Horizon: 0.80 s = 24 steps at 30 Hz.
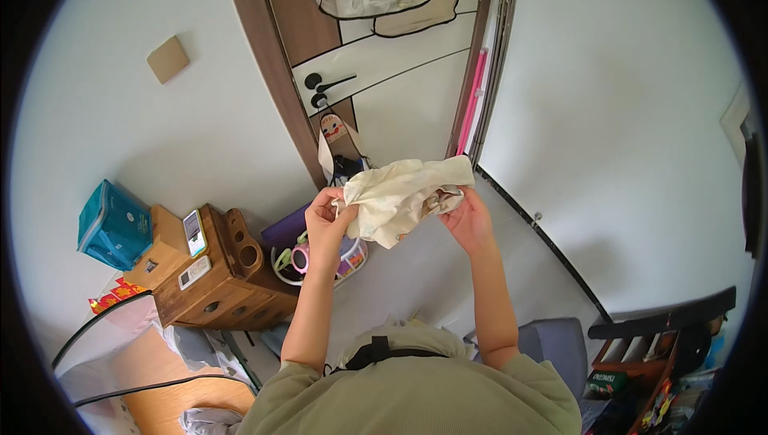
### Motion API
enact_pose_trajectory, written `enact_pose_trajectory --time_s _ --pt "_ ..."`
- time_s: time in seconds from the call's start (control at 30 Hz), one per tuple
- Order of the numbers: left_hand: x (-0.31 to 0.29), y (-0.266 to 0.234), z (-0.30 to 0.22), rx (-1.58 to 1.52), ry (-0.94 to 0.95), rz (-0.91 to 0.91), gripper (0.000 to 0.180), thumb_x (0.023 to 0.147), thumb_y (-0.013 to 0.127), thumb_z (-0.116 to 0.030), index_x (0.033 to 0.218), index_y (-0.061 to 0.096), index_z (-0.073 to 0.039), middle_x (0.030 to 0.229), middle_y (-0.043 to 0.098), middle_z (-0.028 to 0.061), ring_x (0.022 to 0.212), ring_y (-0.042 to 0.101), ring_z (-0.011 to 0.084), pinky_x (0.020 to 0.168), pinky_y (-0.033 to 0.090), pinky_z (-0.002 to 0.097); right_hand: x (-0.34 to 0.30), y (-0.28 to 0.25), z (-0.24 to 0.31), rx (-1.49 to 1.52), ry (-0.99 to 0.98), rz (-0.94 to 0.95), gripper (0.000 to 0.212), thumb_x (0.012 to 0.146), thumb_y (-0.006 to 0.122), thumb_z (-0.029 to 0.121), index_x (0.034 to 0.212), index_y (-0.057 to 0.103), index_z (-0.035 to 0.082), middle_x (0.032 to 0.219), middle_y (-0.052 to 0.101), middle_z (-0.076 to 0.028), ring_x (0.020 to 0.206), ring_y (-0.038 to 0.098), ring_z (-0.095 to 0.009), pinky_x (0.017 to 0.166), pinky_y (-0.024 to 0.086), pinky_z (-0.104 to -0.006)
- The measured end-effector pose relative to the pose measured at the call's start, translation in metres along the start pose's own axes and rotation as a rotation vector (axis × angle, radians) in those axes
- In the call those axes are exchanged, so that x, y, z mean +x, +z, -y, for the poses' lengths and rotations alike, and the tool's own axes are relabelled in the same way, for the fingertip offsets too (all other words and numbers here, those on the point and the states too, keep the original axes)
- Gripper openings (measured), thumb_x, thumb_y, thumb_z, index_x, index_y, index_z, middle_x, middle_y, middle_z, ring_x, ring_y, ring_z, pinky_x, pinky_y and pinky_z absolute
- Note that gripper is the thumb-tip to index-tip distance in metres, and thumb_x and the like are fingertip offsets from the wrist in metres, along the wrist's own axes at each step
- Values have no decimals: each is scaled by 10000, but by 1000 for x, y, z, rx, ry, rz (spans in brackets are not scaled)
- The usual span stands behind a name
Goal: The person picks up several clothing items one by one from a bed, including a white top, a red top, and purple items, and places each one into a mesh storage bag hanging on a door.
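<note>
A crumpled cream-coloured cloth item (400, 195) is held up in front of me between both hands; its exact kind does not show. My left hand (329, 215) pinches its left edge between thumb and fingers. At the opposite edge, my right hand (468, 219) grips the fabric near a bunched opening with a darker inside. Folds of the cloth hide some of my fingertips. The lower part of the cloth hangs loose between the two hands.
Ahead is a door (408, 107) with a black handle (332, 83) and hanging bags. To the left stands a wooden drawer cabinet (232, 275) bearing a teal box (116, 225). A basket (352, 263) sits beside it. At right are a grey seat (554, 347) and a dark wooden rack (664, 312).
</note>
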<state>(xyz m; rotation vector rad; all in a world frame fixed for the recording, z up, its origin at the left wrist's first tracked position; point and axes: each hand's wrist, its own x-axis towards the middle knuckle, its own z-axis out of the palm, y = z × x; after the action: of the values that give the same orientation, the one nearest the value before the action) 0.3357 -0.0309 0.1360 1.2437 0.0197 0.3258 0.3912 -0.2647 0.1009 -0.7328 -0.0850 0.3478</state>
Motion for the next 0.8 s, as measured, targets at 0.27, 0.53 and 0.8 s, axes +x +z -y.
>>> enact_pose_trajectory --time_s 0.27,0.53,0.8 --pt "47 50 -6 229 188 -12 144 749 624 26 862 541 -6 825 579 3 744 527 40 623 423 178 57 -4 64 -50 -41 25 341 915 410 270 1160 465 40 1092 579 -65 973 564 -165 845 449 -311" --pt "116 60 -27 462 360 -24 116 746 635 -19 825 550 -25 820 584 -11 747 530 54 628 427 197 124 19 97 -75 -48 101 338 906 429 256 1153 468 28 1096 576 -77 989 562 -166 851 456 -315" --pt "209 63 -74 599 633 -19 146 715 638 -44 840 577 -1 798 630 78 734 603 175 781 473 283 193 85 147 -209 -219 227 357 907 415 236 1184 444 13 1128 561 -90 1005 562 -174 869 453 -322"
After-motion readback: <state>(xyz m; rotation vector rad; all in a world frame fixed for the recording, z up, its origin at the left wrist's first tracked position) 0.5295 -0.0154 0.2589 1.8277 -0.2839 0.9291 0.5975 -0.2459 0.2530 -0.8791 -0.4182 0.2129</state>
